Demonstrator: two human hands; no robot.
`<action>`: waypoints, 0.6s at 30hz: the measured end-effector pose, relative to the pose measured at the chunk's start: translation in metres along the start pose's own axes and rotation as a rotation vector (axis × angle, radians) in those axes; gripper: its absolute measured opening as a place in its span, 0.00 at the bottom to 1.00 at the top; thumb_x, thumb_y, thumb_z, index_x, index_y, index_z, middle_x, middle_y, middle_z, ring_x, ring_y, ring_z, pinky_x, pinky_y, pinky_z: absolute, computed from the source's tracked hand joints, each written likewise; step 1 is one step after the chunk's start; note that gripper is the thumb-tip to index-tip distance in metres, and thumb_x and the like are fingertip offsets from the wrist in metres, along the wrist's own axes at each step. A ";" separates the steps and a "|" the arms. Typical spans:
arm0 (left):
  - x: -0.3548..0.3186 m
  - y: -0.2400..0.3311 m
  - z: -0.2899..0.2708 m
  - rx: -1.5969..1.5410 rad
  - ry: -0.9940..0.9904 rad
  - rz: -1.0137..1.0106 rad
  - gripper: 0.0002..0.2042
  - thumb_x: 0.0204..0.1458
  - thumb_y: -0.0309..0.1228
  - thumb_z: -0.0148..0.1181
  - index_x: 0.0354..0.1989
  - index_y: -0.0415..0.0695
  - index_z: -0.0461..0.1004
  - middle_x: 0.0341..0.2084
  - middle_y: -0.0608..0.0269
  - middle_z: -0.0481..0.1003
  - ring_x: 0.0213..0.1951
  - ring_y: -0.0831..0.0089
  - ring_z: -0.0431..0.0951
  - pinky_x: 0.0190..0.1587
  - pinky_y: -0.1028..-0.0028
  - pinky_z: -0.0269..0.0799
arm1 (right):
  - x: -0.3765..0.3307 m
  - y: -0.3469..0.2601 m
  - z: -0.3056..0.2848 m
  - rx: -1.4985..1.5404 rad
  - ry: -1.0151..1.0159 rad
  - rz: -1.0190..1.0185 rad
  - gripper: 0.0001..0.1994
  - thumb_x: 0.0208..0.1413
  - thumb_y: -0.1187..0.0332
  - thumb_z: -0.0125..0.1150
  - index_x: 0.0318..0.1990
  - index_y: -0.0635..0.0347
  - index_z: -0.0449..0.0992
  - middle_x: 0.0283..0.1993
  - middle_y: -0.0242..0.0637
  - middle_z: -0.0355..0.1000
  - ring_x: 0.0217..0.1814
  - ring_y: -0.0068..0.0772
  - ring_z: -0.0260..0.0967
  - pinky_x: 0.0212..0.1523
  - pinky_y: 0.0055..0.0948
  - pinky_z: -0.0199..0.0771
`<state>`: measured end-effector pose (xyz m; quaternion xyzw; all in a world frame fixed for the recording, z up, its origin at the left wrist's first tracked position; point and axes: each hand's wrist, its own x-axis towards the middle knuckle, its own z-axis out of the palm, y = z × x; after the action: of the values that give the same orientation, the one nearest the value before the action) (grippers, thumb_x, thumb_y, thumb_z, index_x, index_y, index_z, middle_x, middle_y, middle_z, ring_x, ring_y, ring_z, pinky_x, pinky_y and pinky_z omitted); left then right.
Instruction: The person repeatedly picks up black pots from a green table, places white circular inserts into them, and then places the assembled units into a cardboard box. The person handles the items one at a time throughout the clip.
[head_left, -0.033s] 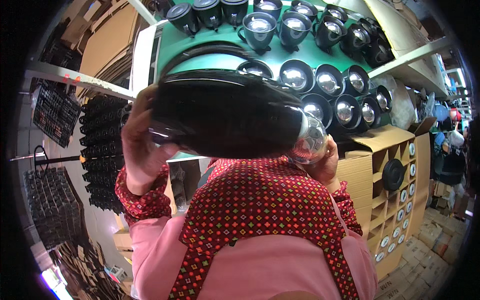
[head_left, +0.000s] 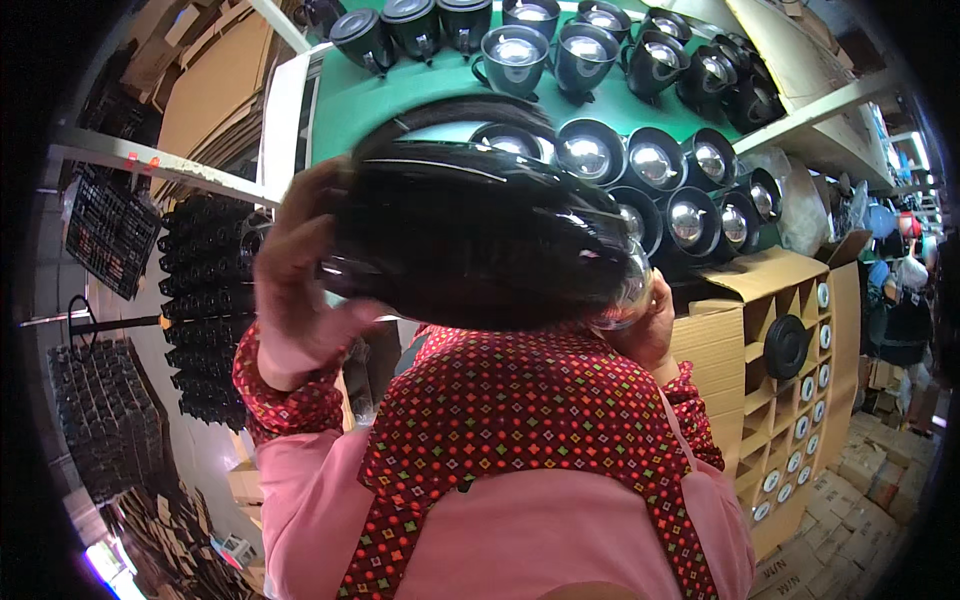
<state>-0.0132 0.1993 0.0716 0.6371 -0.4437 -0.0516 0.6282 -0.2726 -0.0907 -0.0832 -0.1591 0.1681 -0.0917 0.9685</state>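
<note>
Head view showed the left hand (head_left: pixel 300 265) with its thumb and fingers spread around the near end of a large, glossy black, rounded vessel (head_left: pixel 470 235), clamped on it; the fingertips were blurred and partly hidden. The right hand (head_left: pixel 650 328) had its fingers curled on the outer side of a shiny, see-through, silvery rounded piece (head_left: pixel 628 300) at the vessel's other end, though the vessel hid part of that grip. How far the silvery piece sat inside the vessel could not be told.

The vessel lay on its side in the air between the two hands, in front of the person's chest, with a curved black band (head_left: pixel 458 108) arching blurred along its upper edge. Just below it came a dark-red apron (head_left: pixel 540 410) patterned with small coloured diamonds, over a pink top (head_left: pixel 560 530).

Beyond the vessel, a green worktop (head_left: pixel 345 95) bore black jugs with silvery insides (head_left: pixel 655 162), some with their mouths facing the person, and lidded black jugs (head_left: pixel 410 30) at the far left. To the right stood a brown cardboard box (head_left: pixel 710 385) with compartments, a black ribbed disc (head_left: pixel 787 347) against them. Stacked black parts (head_left: pixel 205 300) stood to the left.
</note>
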 end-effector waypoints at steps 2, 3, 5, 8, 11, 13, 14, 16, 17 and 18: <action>0.027 0.010 0.031 0.033 -0.186 0.152 0.24 0.40 0.39 0.84 0.37 0.35 0.79 0.61 0.37 0.68 0.60 0.49 0.76 0.59 0.64 0.74 | -0.002 0.007 -0.005 -0.048 -0.096 -0.169 0.24 0.72 0.53 0.41 0.61 0.61 0.73 0.64 0.45 0.74 0.64 0.45 0.73 0.66 0.50 0.74; 0.037 0.018 0.044 0.060 -0.262 0.201 0.24 0.38 0.39 0.85 0.34 0.36 0.78 0.62 0.35 0.67 0.59 0.46 0.77 0.58 0.63 0.75 | -0.002 0.013 0.000 -0.356 0.111 -0.289 0.20 0.74 0.56 0.42 0.57 0.62 0.73 0.61 0.43 0.76 0.60 0.40 0.75 0.63 0.45 0.76; 0.045 0.026 0.069 0.118 -0.350 0.232 0.23 0.35 0.38 0.86 0.32 0.39 0.77 0.61 0.35 0.67 0.56 0.43 0.79 0.56 0.61 0.77 | -0.018 0.010 0.016 -0.155 0.079 -0.216 0.15 0.73 0.63 0.51 0.55 0.64 0.74 0.55 0.39 0.78 0.56 0.36 0.76 0.61 0.38 0.76; 0.044 0.027 0.101 0.137 -0.379 0.262 0.23 0.34 0.35 0.86 0.35 0.41 0.77 0.60 0.40 0.69 0.53 0.44 0.80 0.51 0.59 0.80 | -0.031 0.009 0.016 -0.261 0.088 -0.273 0.14 0.72 0.63 0.52 0.55 0.64 0.74 0.55 0.40 0.78 0.56 0.36 0.76 0.60 0.38 0.76; 0.039 0.025 0.121 0.130 -0.378 0.157 0.33 0.34 0.35 0.85 0.50 0.42 0.73 0.59 0.44 0.71 0.54 0.45 0.79 0.53 0.58 0.79 | -0.043 0.006 0.014 -0.356 0.101 -0.336 0.14 0.71 0.64 0.53 0.54 0.65 0.75 0.54 0.40 0.78 0.56 0.36 0.76 0.60 0.37 0.76; 0.039 0.017 0.135 0.072 -0.317 0.172 0.40 0.35 0.35 0.85 0.59 0.41 0.69 0.58 0.45 0.71 0.56 0.45 0.78 0.55 0.58 0.78 | -0.049 0.003 0.016 -0.423 0.115 -0.377 0.13 0.71 0.65 0.54 0.54 0.65 0.75 0.54 0.40 0.78 0.56 0.36 0.76 0.60 0.37 0.76; 0.037 0.017 0.138 0.065 -0.331 0.154 0.44 0.34 0.35 0.86 0.61 0.40 0.67 0.58 0.44 0.71 0.56 0.47 0.79 0.56 0.59 0.78 | -0.051 0.004 0.017 -0.448 0.123 -0.393 0.13 0.71 0.65 0.54 0.54 0.65 0.75 0.54 0.40 0.78 0.56 0.36 0.76 0.60 0.37 0.76; 0.035 0.017 0.142 0.055 -0.357 0.117 0.51 0.31 0.33 0.88 0.67 0.37 0.64 0.59 0.44 0.72 0.58 0.51 0.80 0.57 0.61 0.78 | -0.053 0.002 0.019 -0.490 0.124 -0.414 0.13 0.70 0.65 0.55 0.54 0.65 0.75 0.54 0.40 0.78 0.55 0.36 0.76 0.60 0.37 0.76; 0.035 0.017 0.143 0.046 -0.361 0.098 0.51 0.31 0.33 0.88 0.67 0.36 0.64 0.58 0.44 0.72 0.58 0.51 0.80 0.57 0.61 0.78 | -0.054 0.002 0.022 -0.520 0.130 -0.427 0.13 0.70 0.66 0.55 0.53 0.65 0.75 0.53 0.40 0.78 0.55 0.36 0.76 0.60 0.37 0.76; 0.037 0.019 0.144 0.039 -0.365 0.080 0.51 0.32 0.34 0.88 0.68 0.36 0.64 0.58 0.44 0.72 0.57 0.51 0.80 0.57 0.61 0.78 | -0.055 0.001 0.023 -0.545 0.134 -0.439 0.13 0.70 0.66 0.56 0.53 0.65 0.75 0.53 0.41 0.78 0.55 0.36 0.76 0.60 0.37 0.76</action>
<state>-0.0903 0.0712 0.0761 0.6109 -0.5762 -0.1329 0.5264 -0.3157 -0.0703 -0.0470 -0.4376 0.2115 -0.2598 0.8345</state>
